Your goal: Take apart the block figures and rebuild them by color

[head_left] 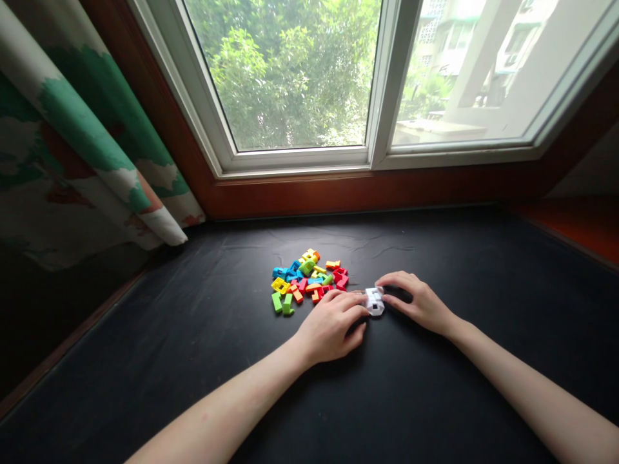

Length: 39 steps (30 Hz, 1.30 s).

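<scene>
A small white plastic block piece [374,301] with square openings lies on the black surface between my two hands. From its left side, my left hand [336,325] grips it with the fingertips, palm facing down. On the right, my right hand [416,301] holds the block's upper right edge between curved fingers and thumb. Just beyond my left hand is a pile of coloured plastic block pieces [314,281] in blue, yellow, green, red and orange. My left fingers partly cover the pile's near right edge.
The black tabletop [217,361] reaches back to a wooden sill [300,194] beneath a white-framed window [309,160]. A patterned curtain [111,142] hangs at the left. Brown wood [575,225] borders the right side.
</scene>
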Each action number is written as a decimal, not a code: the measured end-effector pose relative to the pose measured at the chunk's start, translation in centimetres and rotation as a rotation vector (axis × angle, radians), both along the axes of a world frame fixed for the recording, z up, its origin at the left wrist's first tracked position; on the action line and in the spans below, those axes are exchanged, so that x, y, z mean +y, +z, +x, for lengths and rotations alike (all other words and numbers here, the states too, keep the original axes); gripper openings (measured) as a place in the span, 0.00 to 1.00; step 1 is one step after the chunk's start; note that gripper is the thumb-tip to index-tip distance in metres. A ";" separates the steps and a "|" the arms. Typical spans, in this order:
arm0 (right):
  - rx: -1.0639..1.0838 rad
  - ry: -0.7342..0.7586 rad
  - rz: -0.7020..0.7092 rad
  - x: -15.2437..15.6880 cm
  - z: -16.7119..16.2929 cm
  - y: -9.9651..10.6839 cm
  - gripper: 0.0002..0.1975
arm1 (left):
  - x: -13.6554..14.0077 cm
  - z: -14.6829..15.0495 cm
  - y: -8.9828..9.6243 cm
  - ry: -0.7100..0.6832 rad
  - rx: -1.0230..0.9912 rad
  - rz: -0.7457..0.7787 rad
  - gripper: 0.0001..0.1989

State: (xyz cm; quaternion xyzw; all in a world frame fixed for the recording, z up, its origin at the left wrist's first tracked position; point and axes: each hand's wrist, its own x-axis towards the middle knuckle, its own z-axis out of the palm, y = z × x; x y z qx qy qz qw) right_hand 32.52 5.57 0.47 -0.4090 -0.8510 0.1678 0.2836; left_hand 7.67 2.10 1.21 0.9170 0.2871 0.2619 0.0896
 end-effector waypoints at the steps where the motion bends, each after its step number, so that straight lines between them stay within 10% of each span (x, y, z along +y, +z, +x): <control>1: -0.004 0.004 -0.002 0.0 0.0 0.0 0.09 | 0.0 0.0 0.0 -0.001 0.000 -0.003 0.11; 39: -0.079 0.100 0.036 -0.4 -0.2 0.2 0.21 | -0.2 0.1 0.0 0.100 0.011 0.023 0.10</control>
